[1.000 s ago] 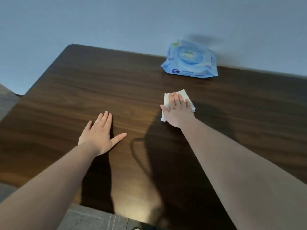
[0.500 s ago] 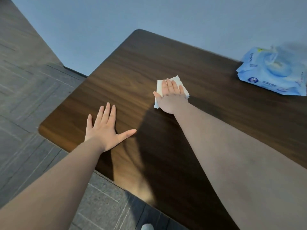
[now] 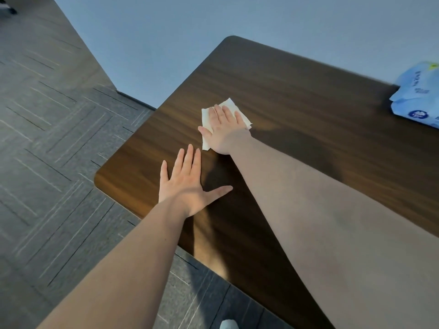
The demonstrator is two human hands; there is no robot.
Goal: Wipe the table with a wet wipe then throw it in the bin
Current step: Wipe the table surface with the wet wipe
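The dark brown wood-grain table [image 3: 308,110] with rounded corners fills the middle and right of the head view, against a pale blue-grey wall [image 3: 166,32]. The right hand [image 3: 224,129] lies palm-down on the white, crumpled wet wipe [image 3: 206,119], fingers [image 3: 228,113] straight and close together, pressing it flat to the tabletop; the wipe's edges show past the fingertips at 12 o'clock and beside the thumb at 9 o'clock. At 7 o'clock from it, near but apart, the left hand [image 3: 187,186] rests flat on the bare wood, fingers slightly fanned and thumb stretched wide toward 3 o'clock. A light blue soft pack of wipes [image 3: 418,96] sits at the frame's 3 o'clock edge, well apart from both hands. Grey carpet tiles [image 3: 52,150] cover the floor at 9 o'clock
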